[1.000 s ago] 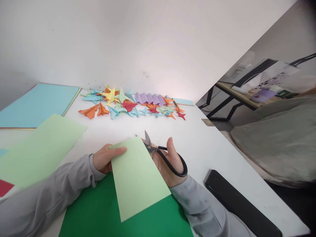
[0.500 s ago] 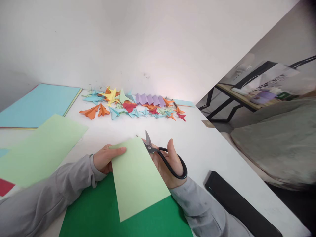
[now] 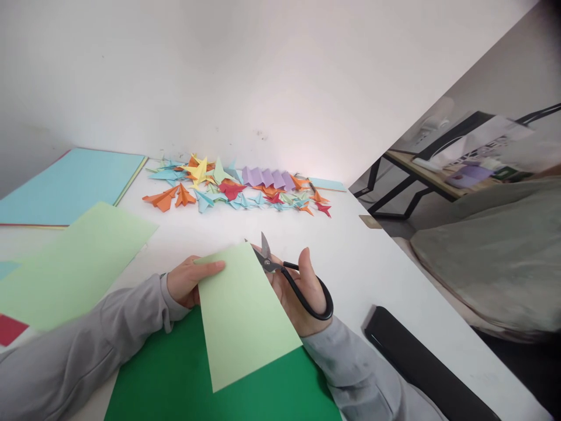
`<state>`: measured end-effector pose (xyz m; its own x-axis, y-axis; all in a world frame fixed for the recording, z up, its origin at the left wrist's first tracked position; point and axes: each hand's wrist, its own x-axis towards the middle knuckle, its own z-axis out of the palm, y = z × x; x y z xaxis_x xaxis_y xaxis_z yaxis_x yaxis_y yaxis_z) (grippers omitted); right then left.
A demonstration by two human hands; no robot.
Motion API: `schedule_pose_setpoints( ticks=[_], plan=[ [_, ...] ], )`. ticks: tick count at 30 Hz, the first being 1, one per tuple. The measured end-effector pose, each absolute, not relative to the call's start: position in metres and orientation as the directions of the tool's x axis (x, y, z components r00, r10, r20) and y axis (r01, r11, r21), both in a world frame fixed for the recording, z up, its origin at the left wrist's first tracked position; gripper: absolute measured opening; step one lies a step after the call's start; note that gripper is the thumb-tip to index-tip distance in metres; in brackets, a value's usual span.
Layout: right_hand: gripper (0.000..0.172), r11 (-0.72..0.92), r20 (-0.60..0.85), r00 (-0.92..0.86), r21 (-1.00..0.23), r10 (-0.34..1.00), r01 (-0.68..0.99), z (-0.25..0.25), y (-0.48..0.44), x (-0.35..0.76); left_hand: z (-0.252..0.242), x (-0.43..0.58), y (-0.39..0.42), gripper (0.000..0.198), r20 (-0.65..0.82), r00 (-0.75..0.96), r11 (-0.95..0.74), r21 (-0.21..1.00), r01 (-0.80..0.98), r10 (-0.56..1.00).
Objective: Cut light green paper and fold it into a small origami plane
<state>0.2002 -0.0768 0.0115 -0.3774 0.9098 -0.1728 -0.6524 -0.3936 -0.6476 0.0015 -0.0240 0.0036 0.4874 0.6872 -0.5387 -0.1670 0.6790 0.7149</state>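
Note:
My left hand (image 3: pixel 188 280) pinches the upper left corner of a light green sheet of paper (image 3: pixel 245 327), thumb on top and fingers beneath. The paper slants over a dark green sheet (image 3: pixel 162 374) lying in front of me. In my right hand (image 3: pixel 307 298) is a pair of black-handled scissors (image 3: pixel 267 264), thumb through one loop. The blades stand apart at the paper's upper right corner, one of them partly hidden behind the sheet. Some right fingers are out of sight under the paper.
Folded paper planes and stars (image 3: pixel 199 172) lie along the wall with a pleated purple strip (image 3: pixel 267 178). A blue-topped paper stack (image 3: pixel 74 181) and another light green sheet (image 3: pixel 83 263) are at left. A long black case (image 3: pixel 421 356) rests at right on the white table (image 3: pixel 350 263).
Almost nothing differs. The view has shifted very slightly, while both hands, the paper and the spread scissors keep nearly the same pose.

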Motion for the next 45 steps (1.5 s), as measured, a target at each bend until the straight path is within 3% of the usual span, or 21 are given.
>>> schedule_pose_setpoints(
  ticks=[3,7,10,12,14,16,19,24,28,30,33,35,37,40,45],
  plan=[
    [0.064,-0.321,-0.128,-0.323,-0.675,0.938,-0.664,0.016,-0.070,0.211,0.004,0.001,-0.024,0.040,-0.545,0.478,0.683,0.709,-0.176,0.689],
    [0.056,-0.173,-0.112,-0.142,-0.810,0.983,-0.560,0.021,-0.064,0.221,0.006,0.001,-0.024,0.041,-0.544,0.488,0.689,0.702,-0.180,0.682],
    [0.048,0.041,0.002,0.123,-0.948,0.992,-0.316,0.018,-0.062,0.223,0.006,0.002,-0.024,0.043,-0.533,0.488,0.681,0.707,-0.193,0.692],
    [0.046,0.133,0.131,0.305,-0.991,0.943,0.013,0.012,-0.061,0.226,0.006,0.002,-0.024,0.045,-0.524,0.484,0.669,0.718,-0.192,0.701],
    [0.051,0.087,0.286,0.415,-0.895,0.864,0.437,0.004,-0.057,0.234,0.005,0.001,-0.024,0.045,-0.518,0.485,0.662,0.726,-0.186,0.705],
    [0.044,-0.048,0.335,0.373,-0.685,0.865,0.727,-0.004,-0.051,0.243,0.004,0.001,-0.024,0.045,-0.517,0.494,0.665,0.724,-0.183,0.699],
    [0.042,-0.249,0.296,0.404,-0.444,0.866,0.860,-0.012,-0.042,0.256,0.005,0.001,-0.025,0.044,-0.507,0.511,0.666,0.722,-0.188,0.694],
    [0.048,-0.467,0.208,0.501,-0.191,0.840,0.863,-0.011,-0.038,0.261,0.006,0.000,-0.026,0.042,-0.479,0.549,0.657,0.732,-0.181,0.685],
    [0.043,-0.486,0.255,0.500,-0.117,0.828,0.866,-0.011,-0.040,0.261,0.005,0.000,-0.026,0.041,-0.449,0.559,0.632,0.753,-0.184,0.697],
    [0.042,-0.418,0.327,0.461,-0.196,0.825,0.887,-0.011,-0.041,0.259,0.003,-0.001,-0.025,0.039,-0.424,0.570,0.615,0.765,-0.191,0.704],
    [0.035,-0.059,0.441,0.327,-0.520,0.836,0.852,-0.007,-0.045,0.245,0.001,-0.001,-0.024,0.037,-0.371,0.631,0.598,0.779,-0.188,0.681],
    [0.032,0.174,0.334,0.164,-0.779,0.928,0.602,-0.002,-0.053,0.228,-0.001,-0.001,-0.024,0.036,-0.340,0.667,0.585,0.791,-0.179,0.664],
    [0.039,0.105,0.102,-0.024,-0.962,0.994,0.251,0.001,-0.062,0.211,-0.002,0.000,-0.023,0.036,-0.310,0.687,0.566,0.805,-0.177,0.657],
    [0.035,-0.093,-0.093,-0.129,-0.996,0.987,0.008,0.001,-0.071,0.196,-0.003,0.001,-0.023,0.039,-0.274,0.717,0.553,0.812,-0.184,0.641],
    [0.039,-0.086,-0.088,0.059,-0.996,0.994,-0.030,-0.009,-0.066,0.197,-0.005,0.001,-0.021,0.047,-0.249,0.712,0.522,0.831,-0.191,0.657]
  ],
)
